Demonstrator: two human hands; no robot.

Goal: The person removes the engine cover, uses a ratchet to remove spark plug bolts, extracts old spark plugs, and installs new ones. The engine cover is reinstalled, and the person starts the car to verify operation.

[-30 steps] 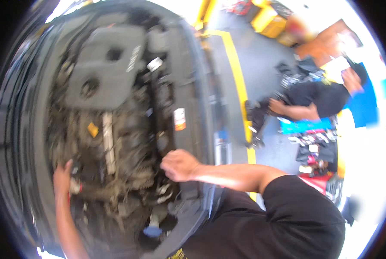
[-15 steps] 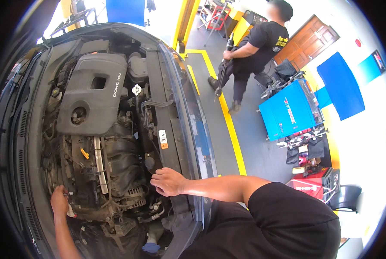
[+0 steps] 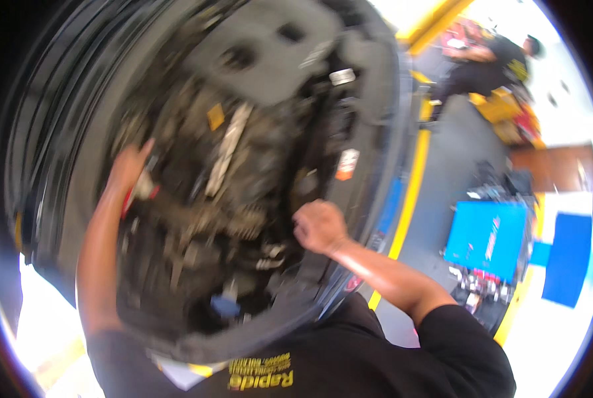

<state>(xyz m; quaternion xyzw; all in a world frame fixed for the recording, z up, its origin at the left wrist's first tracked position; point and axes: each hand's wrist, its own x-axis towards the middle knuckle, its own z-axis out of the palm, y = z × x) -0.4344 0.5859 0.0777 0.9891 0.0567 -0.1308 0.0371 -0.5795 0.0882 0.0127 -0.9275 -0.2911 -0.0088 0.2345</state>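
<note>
Both of my arms reach into the open engine bay (image 3: 183, 229) of a dark car. My left hand (image 3: 129, 169) is at the far left side of the bay, fingers curled beside a red-and-white piece (image 3: 140, 191). Blur hides what, if anything, is in its grasp. My right hand (image 3: 319, 225) is closed in a loose fist by the bay's right edge; its inner side is hidden. Between the hands lie a pale metal rail (image 3: 230, 149) and a yellow-orange dipstick handle (image 3: 215, 117). A blue cap (image 3: 225, 305) shows nearer to me.
A grey plastic engine cover (image 3: 263, 46) fills the top of the bay. Beyond the car stand a yellow post (image 3: 436, 26) and a blue cabinet (image 3: 485, 239). Another person in black (image 3: 482, 73) is at the upper right, past the yellow floor line (image 3: 412, 192).
The whole view has swung round and blurred, so the car sits tilted and further right. My hands keep about the same places in the bay. The other person appears further up and right.
</note>
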